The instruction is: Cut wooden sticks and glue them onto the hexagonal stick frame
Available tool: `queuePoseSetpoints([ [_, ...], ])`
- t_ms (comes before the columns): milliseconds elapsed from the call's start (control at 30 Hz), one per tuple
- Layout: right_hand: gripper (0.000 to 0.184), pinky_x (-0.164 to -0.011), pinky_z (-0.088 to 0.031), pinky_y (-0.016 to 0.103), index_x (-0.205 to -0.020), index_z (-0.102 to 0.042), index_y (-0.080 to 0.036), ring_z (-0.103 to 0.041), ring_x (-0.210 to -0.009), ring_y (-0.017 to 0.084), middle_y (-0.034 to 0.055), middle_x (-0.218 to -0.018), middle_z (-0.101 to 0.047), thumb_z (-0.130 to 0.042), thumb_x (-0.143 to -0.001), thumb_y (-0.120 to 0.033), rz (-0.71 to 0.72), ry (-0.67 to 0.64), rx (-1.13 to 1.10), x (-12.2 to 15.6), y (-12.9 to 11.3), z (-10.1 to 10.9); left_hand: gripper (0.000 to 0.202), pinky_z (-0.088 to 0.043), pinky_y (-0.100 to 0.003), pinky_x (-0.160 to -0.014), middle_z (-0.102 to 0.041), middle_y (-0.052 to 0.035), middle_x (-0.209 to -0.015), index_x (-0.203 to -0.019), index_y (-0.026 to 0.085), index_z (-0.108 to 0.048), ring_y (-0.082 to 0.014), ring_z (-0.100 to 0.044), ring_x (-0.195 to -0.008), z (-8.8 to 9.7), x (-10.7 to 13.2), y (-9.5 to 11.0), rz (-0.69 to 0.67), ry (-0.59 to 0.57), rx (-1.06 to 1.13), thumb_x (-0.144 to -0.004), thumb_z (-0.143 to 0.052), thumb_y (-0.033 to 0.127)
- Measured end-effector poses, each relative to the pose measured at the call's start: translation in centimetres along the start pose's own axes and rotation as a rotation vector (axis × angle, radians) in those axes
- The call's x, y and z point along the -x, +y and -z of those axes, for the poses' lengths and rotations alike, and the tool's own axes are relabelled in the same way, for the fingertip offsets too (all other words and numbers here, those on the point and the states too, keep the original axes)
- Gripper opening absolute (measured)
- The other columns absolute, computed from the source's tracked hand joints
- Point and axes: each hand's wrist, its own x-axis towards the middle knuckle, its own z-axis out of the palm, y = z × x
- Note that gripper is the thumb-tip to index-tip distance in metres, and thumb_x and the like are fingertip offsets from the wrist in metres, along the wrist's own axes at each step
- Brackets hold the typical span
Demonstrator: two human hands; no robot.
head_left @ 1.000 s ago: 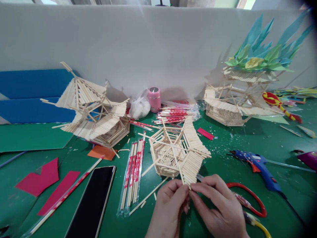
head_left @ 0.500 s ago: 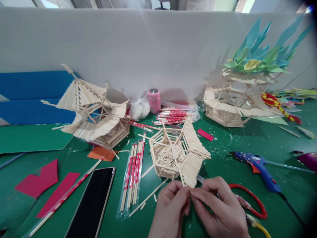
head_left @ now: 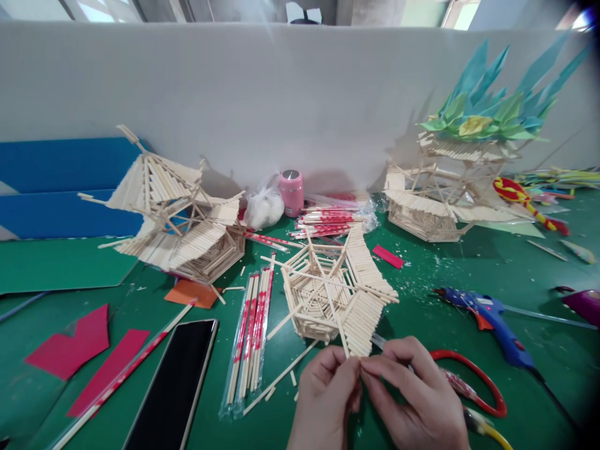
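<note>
A small hexagonal structure of wooden sticks (head_left: 328,294) stands on the green table (head_left: 422,312) in front of me. My left hand (head_left: 325,400) and my right hand (head_left: 417,400) meet just below its near edge, fingertips pinched together on a short wooden stick (head_left: 360,361) that touches the slatted roof panel. Both hands are closed around that stick. Red-handled scissors (head_left: 473,387) lie right behind my right hand.
A blue glue gun (head_left: 492,315) lies to the right. Packs of wrapped chopsticks (head_left: 250,328) and a black phone (head_left: 175,381) lie to the left. Two bigger stick models (head_left: 173,212) (head_left: 435,200) stand near the white partition, with a pink can (head_left: 291,189), red paper scraps (head_left: 70,344) and loose sticks.
My hands have stayed pinched at the structure's near edge. The view has shifted slightly downward, and nothing on the table has moved.
</note>
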Motion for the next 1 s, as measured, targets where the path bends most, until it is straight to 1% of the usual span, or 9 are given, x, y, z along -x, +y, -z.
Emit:
queuePoseSetpoints([
  [133,0.014,-0.052,-0.05,0.023,-0.085,-0.059,-0.017,-0.056,-0.063,0.013,0.0034,-0.073,-0.054,-0.058,-0.072,-0.012,-0.051,0.022,-0.042,-0.04,0.01,0.16,0.021,-0.019,-0.023,-0.046,-0.043,0.0055,-0.045,-0.058,0.014,-0.053,-0.0064,-0.031,-0.042,0.05,-0.12,-0.01,0.003,-0.01,-0.01,-0.068,-0.063,0.03],
  [233,0.015,-0.054,-0.05,0.023,-0.086,-0.059,-0.016,-0.057,-0.066,0.013,0.0044,-0.077,-0.054,-0.058,-0.072,-0.011,-0.095,0.018,-0.074,0.0,0.03,0.25,0.022,-0.019,-0.023,-0.047,-0.043,0.0053,-0.045,-0.058,0.014,-0.054,-0.0064,-0.031,-0.043,-0.04,-0.13,0.07,-0.003,-0.014,-0.031,-0.07,-0.062,0.03],
  [433,0.016,-0.051,-0.05,0.022,-0.086,-0.058,-0.017,-0.057,-0.066,0.013,0.0046,-0.079,-0.054,-0.057,-0.071,-0.011,-0.141,0.009,-0.116,0.25,0.1,0.11,0.021,-0.019,-0.023,-0.047,-0.044,0.0051,-0.046,-0.058,0.013,-0.055,-0.0063,-0.031,-0.044,-0.08,-0.13,-0.05,-0.018,0.04,-0.047,-0.068,-0.064,0.03],
  [567,0.015,-0.05,-0.05,0.022,-0.086,-0.058,-0.018,-0.057,-0.066,0.014,0.0049,-0.079,-0.054,-0.057,-0.072,-0.013,-0.179,0.004,-0.145,0.16,0.16,-0.01,0.023,-0.02,-0.022,-0.047,-0.045,0.0049,-0.046,-0.059,0.013,-0.057,-0.0065,-0.032,-0.044,0.06,-0.11,-0.09,-0.022,0.057,-0.07,-0.065,-0.067,0.033],
  [767,0.014,-0.052,-0.051,0.022,-0.086,-0.058,-0.019,-0.058,-0.066,0.014,0.0044,-0.078,-0.055,-0.057,-0.073,-0.014,-0.188,-0.007,-0.173,-0.1,0.36,-0.07,0.025,-0.022,-0.022,-0.046,-0.046,0.0047,-0.046,-0.057,0.013,-0.057,-0.0064,-0.032,-0.044,0.04,-0.08,0.03,-0.013,0.096,-0.072,-0.061,-0.07,0.034],
  [1000,0.014,-0.051,-0.051,0.021,-0.086,-0.058,-0.019,-0.059,-0.065,0.013,0.0043,-0.078,-0.055,-0.057,-0.073,-0.015,-0.192,-0.015,-0.173,-0.08,0.48,-0.13,0.028,-0.02,-0.022,-0.045,-0.045,0.0054,-0.044,-0.057,0.014,-0.057,-0.006,-0.032,-0.042,0.18,-0.33,-0.11,-0.026,0.074,-0.062,-0.06,-0.07,0.038],
])
